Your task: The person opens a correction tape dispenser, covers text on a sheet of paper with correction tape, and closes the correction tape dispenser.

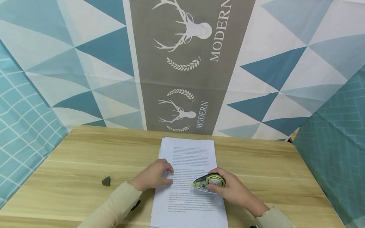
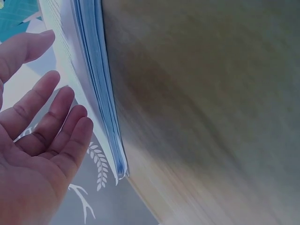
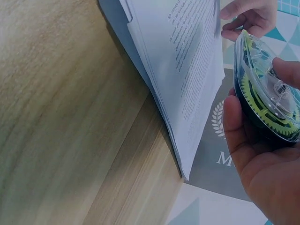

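A stack of printed paper (image 1: 191, 213) lies on the wooden table, lines of text running across its top sheet. My right hand (image 1: 232, 189) grips a correction tape dispenser (image 1: 210, 182) over the right part of the page, its tip pointing left at the text. Through the clear casing in the right wrist view, the dispenser (image 3: 267, 89) shows green toothed wheels, with the thumb on one side and fingers on the other. At the stack's left edge, my left hand (image 1: 153, 173) has its fingers loosely bent over the page and holds nothing; the left wrist view shows them spread apart.
A small dark grey, stone-like piece (image 1: 106, 181) lies on the wooden table (image 1: 69, 191) left of the paper. Patterned cloth (image 1: 185, 75) hangs behind the table's far edge, with blue-green cloths at both sides. Dark straps show near both cuffs.
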The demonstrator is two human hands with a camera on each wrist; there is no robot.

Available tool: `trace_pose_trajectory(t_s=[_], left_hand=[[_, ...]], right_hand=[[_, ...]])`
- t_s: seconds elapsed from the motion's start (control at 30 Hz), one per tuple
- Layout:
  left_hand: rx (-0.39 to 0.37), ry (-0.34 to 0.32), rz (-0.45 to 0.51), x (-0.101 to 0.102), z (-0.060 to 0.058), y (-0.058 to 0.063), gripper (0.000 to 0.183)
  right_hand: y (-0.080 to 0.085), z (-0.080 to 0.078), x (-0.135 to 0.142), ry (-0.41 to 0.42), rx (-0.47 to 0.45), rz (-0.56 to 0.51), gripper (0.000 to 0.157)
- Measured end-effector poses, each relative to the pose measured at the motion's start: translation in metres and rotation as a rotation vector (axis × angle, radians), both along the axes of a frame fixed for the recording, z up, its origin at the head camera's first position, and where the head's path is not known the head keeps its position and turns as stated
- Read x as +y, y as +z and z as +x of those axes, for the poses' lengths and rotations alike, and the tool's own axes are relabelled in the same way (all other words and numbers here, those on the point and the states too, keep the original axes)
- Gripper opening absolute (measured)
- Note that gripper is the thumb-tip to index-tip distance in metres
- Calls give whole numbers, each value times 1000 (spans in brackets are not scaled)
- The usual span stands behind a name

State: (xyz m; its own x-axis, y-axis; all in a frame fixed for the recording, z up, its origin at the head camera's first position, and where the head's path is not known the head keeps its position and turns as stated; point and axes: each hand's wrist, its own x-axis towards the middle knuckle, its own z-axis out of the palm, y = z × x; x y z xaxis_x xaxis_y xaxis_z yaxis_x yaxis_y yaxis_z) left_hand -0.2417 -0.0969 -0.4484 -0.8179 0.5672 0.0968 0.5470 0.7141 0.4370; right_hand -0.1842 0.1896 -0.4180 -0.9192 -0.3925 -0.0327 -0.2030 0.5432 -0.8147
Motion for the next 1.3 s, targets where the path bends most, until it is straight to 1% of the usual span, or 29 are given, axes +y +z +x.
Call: trace_pose_trajectory(t_s=[0.17,0.5,0.77,0.9,1.03,1.3], left_hand=[[-13,12,-2,-1,-2,-2,26],[-27,22,-28,-2,-4,-2,27],[-66,25,-37,-3,-4,-2,25],[-77,26,-34,-2,-4,-2,26],[-80,21,-25,-2,-4,-1,26],[-81,-11,-21,-5,-5,0,29]], right_hand=[[-1,-2,-1,5,-6,-17,31],[-5,-5,-2,-4,-4,6,30],[-9,-7,-3,-14,-23,8,30],[-10,-8,-3,-29,-32,5,28],[-11,-10,-3,-40,-34,7,27],[-11,-14,-3,-45,-26,30,30]])
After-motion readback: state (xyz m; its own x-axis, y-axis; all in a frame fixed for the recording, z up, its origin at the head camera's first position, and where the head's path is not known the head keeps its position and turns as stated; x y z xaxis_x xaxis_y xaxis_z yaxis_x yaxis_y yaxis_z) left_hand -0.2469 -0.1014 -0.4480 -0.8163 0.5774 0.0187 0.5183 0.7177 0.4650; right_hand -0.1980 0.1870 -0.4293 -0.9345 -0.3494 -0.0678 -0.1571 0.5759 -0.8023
